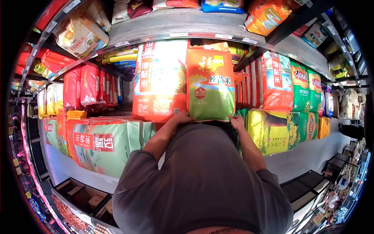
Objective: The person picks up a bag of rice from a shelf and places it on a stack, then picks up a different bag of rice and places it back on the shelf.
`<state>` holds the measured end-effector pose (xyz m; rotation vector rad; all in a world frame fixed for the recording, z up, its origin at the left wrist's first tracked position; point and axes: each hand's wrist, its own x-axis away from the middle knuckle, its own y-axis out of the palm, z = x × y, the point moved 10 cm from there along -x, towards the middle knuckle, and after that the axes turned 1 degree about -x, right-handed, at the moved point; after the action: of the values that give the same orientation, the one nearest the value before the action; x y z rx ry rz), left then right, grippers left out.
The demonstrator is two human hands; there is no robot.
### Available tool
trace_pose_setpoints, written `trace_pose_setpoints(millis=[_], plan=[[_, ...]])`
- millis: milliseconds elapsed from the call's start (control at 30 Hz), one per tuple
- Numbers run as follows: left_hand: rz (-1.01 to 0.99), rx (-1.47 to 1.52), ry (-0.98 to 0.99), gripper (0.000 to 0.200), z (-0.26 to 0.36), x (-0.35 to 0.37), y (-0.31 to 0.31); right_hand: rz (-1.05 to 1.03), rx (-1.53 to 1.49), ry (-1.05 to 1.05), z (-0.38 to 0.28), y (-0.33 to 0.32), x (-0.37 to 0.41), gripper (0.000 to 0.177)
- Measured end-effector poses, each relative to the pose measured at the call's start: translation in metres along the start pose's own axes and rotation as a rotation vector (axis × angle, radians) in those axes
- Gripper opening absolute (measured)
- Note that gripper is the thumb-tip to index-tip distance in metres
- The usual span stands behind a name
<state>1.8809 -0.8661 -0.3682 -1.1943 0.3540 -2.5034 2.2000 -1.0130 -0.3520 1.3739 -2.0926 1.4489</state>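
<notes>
Had left hand (181, 117) and right hand (237, 122) gripping bottom corners of orange-green rice bag (211, 99), upright beside bigger rice sack (160, 78). Looked like steadying step tbh; next move needed both corners supported.

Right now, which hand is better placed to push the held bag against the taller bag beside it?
Right, probably: right hand at the outer lower corner of the held bag, left hand at the corner beside the taller bag.

Red rice bags (90, 84) stand at the left, a yellow rice bag (267, 130) lies beside green bags (307, 126) at the right, and price labels (178, 35) line the gray upper shelf (156, 27).
</notes>
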Motion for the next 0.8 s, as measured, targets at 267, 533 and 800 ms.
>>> trace_pose_setpoints(millis=[267, 533, 800], plan=[[0.040, 0.318, -0.030, 0.054, 0.028, 0.035, -0.018, -0.308, -0.582, 0.047, -0.033, 0.014, 0.040, 0.036], [0.065, 0.325, 0.047, 0.057, 0.015, 0.020, -0.006, -0.252, -0.303, -0.020, -0.028, 0.011, 0.028, 0.031], [0.008, 0.229, 0.017, 0.057, 0.020, 0.014, -0.011, -0.268, -0.495, -0.278, -0.029, 0.016, 0.008, 0.026]])
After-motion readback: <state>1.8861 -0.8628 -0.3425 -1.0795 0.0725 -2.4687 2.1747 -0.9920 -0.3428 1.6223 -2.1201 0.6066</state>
